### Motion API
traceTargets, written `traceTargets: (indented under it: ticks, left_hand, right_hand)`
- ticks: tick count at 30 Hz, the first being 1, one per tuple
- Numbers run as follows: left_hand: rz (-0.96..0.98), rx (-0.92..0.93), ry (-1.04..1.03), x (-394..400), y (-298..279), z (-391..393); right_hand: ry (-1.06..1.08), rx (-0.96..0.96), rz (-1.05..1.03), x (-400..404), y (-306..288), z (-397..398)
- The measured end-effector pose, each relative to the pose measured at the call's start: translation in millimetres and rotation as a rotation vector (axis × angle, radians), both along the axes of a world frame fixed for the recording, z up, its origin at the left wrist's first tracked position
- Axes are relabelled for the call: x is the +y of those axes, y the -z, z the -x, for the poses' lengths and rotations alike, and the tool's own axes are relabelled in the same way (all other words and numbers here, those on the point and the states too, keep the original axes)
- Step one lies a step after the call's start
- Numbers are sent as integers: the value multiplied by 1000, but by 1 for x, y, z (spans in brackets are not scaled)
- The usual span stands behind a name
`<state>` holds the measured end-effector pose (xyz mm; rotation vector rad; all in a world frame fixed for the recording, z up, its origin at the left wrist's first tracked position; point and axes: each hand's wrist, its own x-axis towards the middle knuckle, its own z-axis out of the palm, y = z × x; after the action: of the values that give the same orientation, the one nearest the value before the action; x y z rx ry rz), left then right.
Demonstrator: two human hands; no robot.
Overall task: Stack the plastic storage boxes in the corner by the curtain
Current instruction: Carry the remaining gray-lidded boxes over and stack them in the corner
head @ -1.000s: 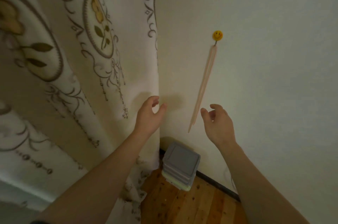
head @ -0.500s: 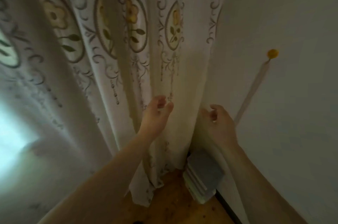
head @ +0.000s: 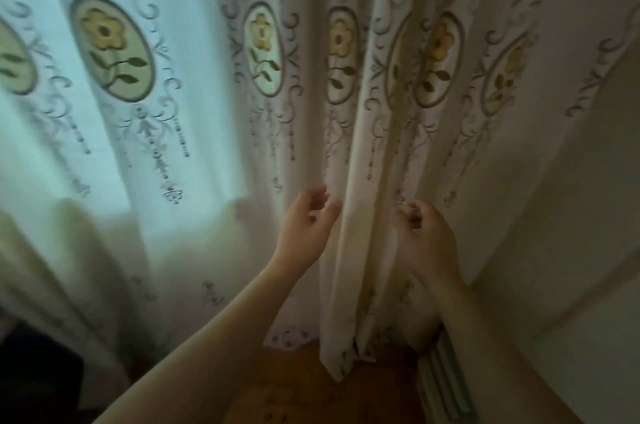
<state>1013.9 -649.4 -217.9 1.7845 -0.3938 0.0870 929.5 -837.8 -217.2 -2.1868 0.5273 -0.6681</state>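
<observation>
A pale curtain (head: 311, 112) embroidered with yellow flowers in ovals fills most of the head view. My left hand (head: 304, 226) and my right hand (head: 426, 236) are raised side by side in front of its folds, fingers loosely curled, with nothing in either. Low at the right, the stack of plastic storage boxes (head: 441, 382) stands on the floor in the corner; my right forearm and the curtain's hem hide most of it, so only its ribbed left side shows.
A plain wall (head: 571, 250) rises at the right. Wooden floor (head: 311, 389) shows below the curtain hem. A dark object (head: 34, 371) sits at the bottom left. Daylight glows through the curtain at the left.
The view has swung left from the wall onto the curtain. The smiley hook and strap have left the frame and the box stack has slid to the lower right. Both hands stay raised and hold nothing.
</observation>
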Motion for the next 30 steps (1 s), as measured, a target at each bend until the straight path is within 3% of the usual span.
traceTargets:
  ticks: [17, 30]
  left_hand:
    - [23, -13, -525, 293, -4, 106]
    - [51, -31, -1021, 445, -5, 242]
  right_hand:
    - [-515, -41, -80, 280, -4, -7]
    - [-1000, -77, -140, 468, -8, 39]
